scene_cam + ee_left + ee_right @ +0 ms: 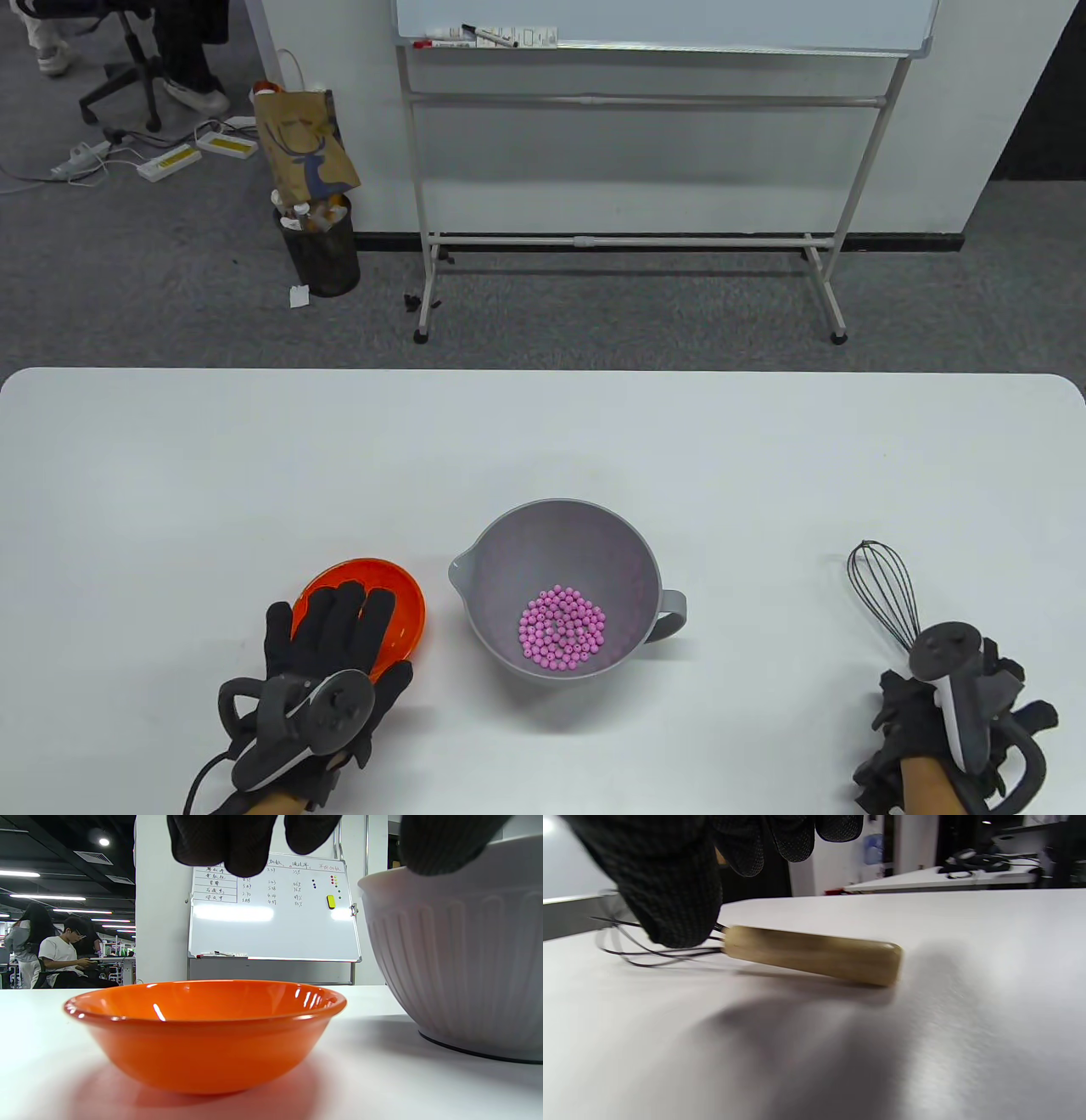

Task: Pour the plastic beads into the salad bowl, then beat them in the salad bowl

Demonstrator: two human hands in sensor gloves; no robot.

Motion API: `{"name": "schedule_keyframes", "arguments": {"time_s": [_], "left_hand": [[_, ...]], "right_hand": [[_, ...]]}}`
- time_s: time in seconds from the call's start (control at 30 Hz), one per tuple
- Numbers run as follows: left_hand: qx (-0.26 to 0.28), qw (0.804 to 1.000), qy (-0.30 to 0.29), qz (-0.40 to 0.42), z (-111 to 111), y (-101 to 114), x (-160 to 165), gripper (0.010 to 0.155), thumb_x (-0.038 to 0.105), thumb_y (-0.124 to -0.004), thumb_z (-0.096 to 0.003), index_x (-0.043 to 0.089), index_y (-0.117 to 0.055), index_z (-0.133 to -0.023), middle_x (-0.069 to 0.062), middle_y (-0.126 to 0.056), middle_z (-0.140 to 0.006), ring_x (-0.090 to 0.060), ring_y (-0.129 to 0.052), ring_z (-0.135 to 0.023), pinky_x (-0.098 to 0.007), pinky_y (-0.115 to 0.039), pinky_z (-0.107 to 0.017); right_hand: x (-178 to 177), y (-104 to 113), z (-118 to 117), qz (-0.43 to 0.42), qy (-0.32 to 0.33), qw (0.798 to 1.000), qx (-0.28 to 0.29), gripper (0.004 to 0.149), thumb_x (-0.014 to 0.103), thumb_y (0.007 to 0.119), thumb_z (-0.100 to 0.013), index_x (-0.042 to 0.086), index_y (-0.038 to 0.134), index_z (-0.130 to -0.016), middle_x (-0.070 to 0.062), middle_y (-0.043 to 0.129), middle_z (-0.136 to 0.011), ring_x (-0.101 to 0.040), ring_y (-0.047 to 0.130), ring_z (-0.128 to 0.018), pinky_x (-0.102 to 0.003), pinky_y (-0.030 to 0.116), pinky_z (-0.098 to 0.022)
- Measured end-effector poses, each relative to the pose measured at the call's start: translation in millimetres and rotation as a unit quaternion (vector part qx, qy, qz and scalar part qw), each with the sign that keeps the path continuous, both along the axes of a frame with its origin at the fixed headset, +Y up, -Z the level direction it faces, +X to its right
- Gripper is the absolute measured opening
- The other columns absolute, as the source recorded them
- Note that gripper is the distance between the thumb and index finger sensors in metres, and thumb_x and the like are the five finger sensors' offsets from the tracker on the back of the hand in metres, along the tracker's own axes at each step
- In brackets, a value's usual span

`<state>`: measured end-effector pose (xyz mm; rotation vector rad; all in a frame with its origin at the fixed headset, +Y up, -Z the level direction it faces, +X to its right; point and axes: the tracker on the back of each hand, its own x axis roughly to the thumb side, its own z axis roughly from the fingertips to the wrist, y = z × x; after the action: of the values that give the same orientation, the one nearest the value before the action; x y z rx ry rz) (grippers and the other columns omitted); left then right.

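Observation:
The grey salad bowl stands mid-table with a heap of pink beads in its bottom. To its left sits the orange bowl, upright and empty in the left wrist view. My left hand hovers over that bowl with straight fingers, clear of its rim. The whisk lies flat at the right, its wooden handle on the table. My right hand hangs just above the handle, and its fingers hold nothing.
The grey bowl's wall stands close to the right of the orange bowl. Past the table's far edge, a whiteboard stand, a bin and a paper bag are on the floor. Seated people show far off.

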<state>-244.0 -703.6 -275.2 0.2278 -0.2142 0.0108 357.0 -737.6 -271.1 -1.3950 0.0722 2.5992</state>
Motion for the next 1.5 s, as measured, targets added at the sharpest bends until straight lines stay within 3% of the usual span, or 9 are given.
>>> {"name": "schedule_keyframes", "arguments": {"time_s": [0.17, 0.37, 0.47, 0.57, 0.77, 1.07, 1.27, 1.37, 1.5], "left_hand": [[-0.01, 1.0, 0.007, -0.001, -2, -3, -1, 0.078, 0.067, -0.07, -0.0471, 0.03, -0.045, -0.111, -0.01, -0.056, -0.119, -0.04, -0.06, -0.109, -0.072, -0.036, -0.073], [-0.015, 1.0, 0.012, 0.005, -3, -4, -1, 0.078, 0.067, -0.07, -0.0468, 0.03, -0.046, -0.111, -0.01, -0.056, -0.119, -0.04, -0.06, -0.109, -0.072, -0.036, -0.073], [-0.018, 1.0, 0.013, 0.007, -3, -4, -2, 0.078, 0.067, -0.07, -0.0467, 0.03, -0.046, -0.111, -0.01, -0.056, -0.119, -0.04, -0.06, -0.109, -0.072, -0.036, -0.073], [-0.026, 0.999, 0.014, 0.02, -3, -5, -4, 0.078, 0.067, -0.07, -0.0467, 0.03, -0.046, -0.111, -0.01, -0.057, -0.119, -0.04, -0.061, -0.109, -0.072, -0.037, -0.073], [-0.042, 0.997, 0.026, 0.065, -4, -5, -13, 0.078, 0.068, -0.067, -0.0469, 0.03, -0.047, -0.111, -0.011, -0.058, -0.118, -0.04, -0.064, -0.107, -0.071, -0.041, -0.073], [-0.112, 0.971, 0.033, 0.209, -21, 18, 0, 0.084, 0.074, -0.066, -0.0459, 0.018, -0.059, -0.108, -0.013, -0.075, -0.109, -0.041, -0.082, -0.095, -0.068, -0.054, -0.07], [-0.188, 0.949, 0.048, 0.247, -46, 24, 27, 0.089, 0.077, -0.065, -0.046, 0.01, -0.06, -0.105, -0.011, -0.097, -0.085, -0.034, -0.101, -0.067, -0.059, -0.071, -0.062], [-0.231, 0.937, 0.049, 0.256, -56, 10, 37, 0.091, 0.078, -0.062, -0.047, 0.006, -0.06, -0.103, -0.002, -0.107, -0.058, -0.023, -0.108, -0.04, -0.05, -0.082, -0.051], [-0.267, 0.916, 0.042, 0.297, -60, -10, 54, 0.09, 0.076, -0.061, -0.0483, 0.005, -0.058, -0.103, 0.003, -0.108, -0.047, -0.018, -0.108, -0.029, -0.046, -0.086, -0.045]], "right_hand": [[20, -25, 6, -0.031, -0.047, 0.997, -0.05, 0.061, 0.038, 0.089, -0.045, 0.032, 0.066, -0.102, 0.001, 0.046, -0.119, -0.028, 0.042, -0.118, -0.062, 0.024, -0.082], [15, -24, 5, -0.025, -0.034, 0.998, -0.041, 0.057, 0.037, 0.086, -0.046, 0.03, 0.068, -0.1, 0.0, 0.056, -0.116, -0.029, 0.053, -0.115, -0.062, 0.035, -0.081], [8, -12, 8, -0.026, -0.022, 0.999, 0.021, 0.057, 0.038, 0.083, -0.046, 0.033, 0.067, -0.1, -0.001, 0.067, -0.109, -0.03, 0.069, -0.105, -0.058, 0.046, -0.079], [1, -2, 14, -0.074, -0.003, 0.991, 0.114, 0.057, 0.04, 0.082, -0.044, 0.032, 0.068, -0.098, -0.001, 0.078, -0.095, -0.027, 0.088, -0.08, -0.052, 0.061, -0.071], [-27, 27, 20, -0.106, 0.092, 0.951, 0.275, 0.054, 0.044, 0.086, -0.041, 0.033, 0.079, -0.093, 0.0, 0.09, -0.081, -0.021, 0.098, -0.056, -0.046, 0.074, -0.061], [-89, 99, 34, -0.123, 0.248, 0.845, 0.458, 0.051, 0.053, 0.092, -0.039, 0.029, 0.09, -0.084, -0.001, 0.1, -0.063, -0.02, 0.101, -0.037, -0.044, 0.081, -0.05], [-155, 132, 18, -0.144, 0.374, 0.81, 0.429, 0.049, 0.054, 0.094, -0.038, 0.029, 0.095, -0.08, -0.001, 0.103, -0.051, -0.017, 0.1, -0.025, -0.042, 0.084, -0.044], [-190, 132, -1, -0.167, 0.44, 0.817, 0.335, 0.048, 0.054, 0.095, -0.038, 0.029, 0.096, -0.079, -0.001, 0.103, -0.047, -0.017, 0.098, -0.022, -0.042, 0.084, -0.043], [-221, 117, -18, -0.109, 0.44, 0.832, 0.321, 0.047, 0.055, 0.097, -0.036, 0.027, 0.099, -0.074, -0.001, 0.103, -0.038, -0.016, 0.095, -0.014, -0.041, 0.085, -0.041]]}}
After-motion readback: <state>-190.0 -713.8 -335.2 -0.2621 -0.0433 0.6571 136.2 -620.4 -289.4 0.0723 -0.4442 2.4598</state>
